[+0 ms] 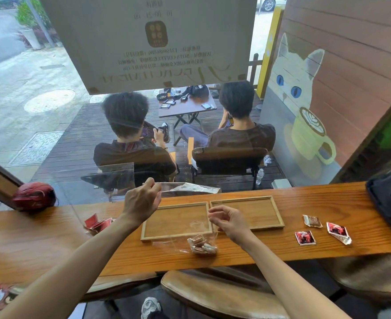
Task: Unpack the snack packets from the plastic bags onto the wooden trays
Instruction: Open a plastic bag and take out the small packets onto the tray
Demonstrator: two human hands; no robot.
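Two empty wooden trays stand side by side on the counter, the left tray [148, 236] and the right tray [279, 217]. A clear plastic bag [201, 246] with several brown-and-white snack packets lies at the left tray's front right corner. My right hand [230, 223] pinches that bag's upper edge. Behind the trays my left hand [141, 202] is raised, its fingertips closed on the end of a flat, empty clear bag [189, 188]. Red packets [97, 223] lie left of the trays. Loose packets lie to the right: a red one [305, 238], another red one [338, 232] and a brown one [313, 221].
The wooden counter [40, 240] runs along a window pane just behind the trays. A red rounded object [34, 196] sits at its far left and a dark bag [390, 203] at its right end. A brown padded stool [212, 293] stands below the counter edge.
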